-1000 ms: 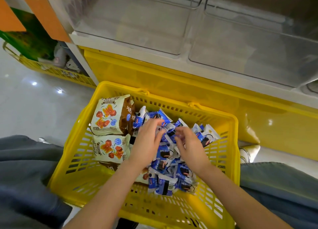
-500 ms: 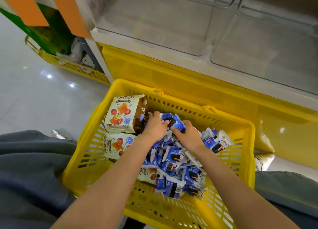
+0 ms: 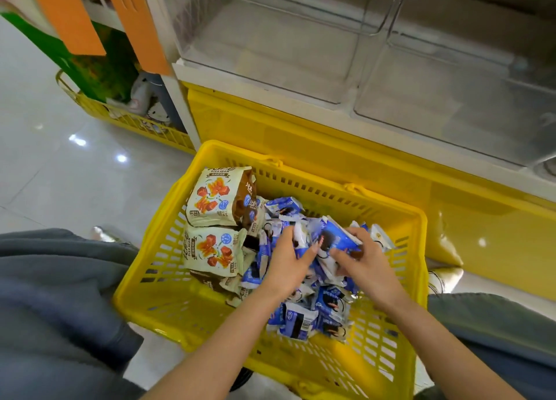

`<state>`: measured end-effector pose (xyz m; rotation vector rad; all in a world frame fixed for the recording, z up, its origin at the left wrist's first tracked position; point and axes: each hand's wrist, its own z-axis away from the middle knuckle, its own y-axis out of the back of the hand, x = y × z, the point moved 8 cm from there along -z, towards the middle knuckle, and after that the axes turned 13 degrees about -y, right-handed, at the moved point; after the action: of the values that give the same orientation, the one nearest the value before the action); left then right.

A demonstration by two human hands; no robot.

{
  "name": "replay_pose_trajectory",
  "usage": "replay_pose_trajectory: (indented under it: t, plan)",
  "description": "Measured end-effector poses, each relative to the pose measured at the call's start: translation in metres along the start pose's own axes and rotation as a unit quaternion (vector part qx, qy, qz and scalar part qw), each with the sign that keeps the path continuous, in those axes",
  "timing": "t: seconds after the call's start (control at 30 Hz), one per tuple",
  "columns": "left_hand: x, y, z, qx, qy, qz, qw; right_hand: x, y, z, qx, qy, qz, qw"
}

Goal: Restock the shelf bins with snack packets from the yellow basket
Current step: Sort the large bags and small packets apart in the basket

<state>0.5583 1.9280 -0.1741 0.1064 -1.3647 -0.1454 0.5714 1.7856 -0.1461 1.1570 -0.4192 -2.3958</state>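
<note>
The yellow basket [image 3: 168, 306] stands on the floor in front of me. It holds a heap of small blue-and-white snack packets [image 3: 301, 321] and, at its left, cream-and-brown snack bags [image 3: 215, 196]. My left hand [image 3: 287, 267] and my right hand [image 3: 362, 264] are both in the heap, fingers curled round a bunch of blue packets [image 3: 334, 237] gathered between them and raised slightly above the pile. Above the basket, two clear shelf bins [image 3: 270, 44] stand side by side with nothing visible in them.
A yellow panel [image 3: 331, 147] runs under the bins behind the basket. Another yellow basket [image 3: 129, 120] with goods sits at the left under orange tags [image 3: 66, 17]. My knees in grey trousers flank the basket. Glossy tiled floor [image 3: 45, 165] lies to the left.
Both hands have drawn back from the far side of the heap and closed round a bunch of blue packets, lifting it a little. The camera has shifted slightly.
</note>
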Motion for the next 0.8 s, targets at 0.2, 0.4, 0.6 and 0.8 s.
replay_pose_trajectory:
  t: [0.2,0.4,0.6,0.8]
  plan:
    - [-0.042,-0.048,0.051,-0.158,0.041,-0.079,0.983,0.067,-0.013,0.017,-0.056,-0.075,0.128,0.987]
    - [-0.065,-0.067,0.063,-0.314,0.092,-0.160,0.931,0.093,-0.025,0.014,-0.073,-0.071,0.303,0.947]
    - [-0.018,0.005,0.002,-0.096,-0.045,-0.227,0.968,0.028,0.005,-0.008,0.060,0.069,0.302,0.949]
    - [-0.048,0.032,-0.005,-0.153,0.055,-0.362,0.918,0.004,-0.010,-0.051,0.025,0.046,0.313,0.948]
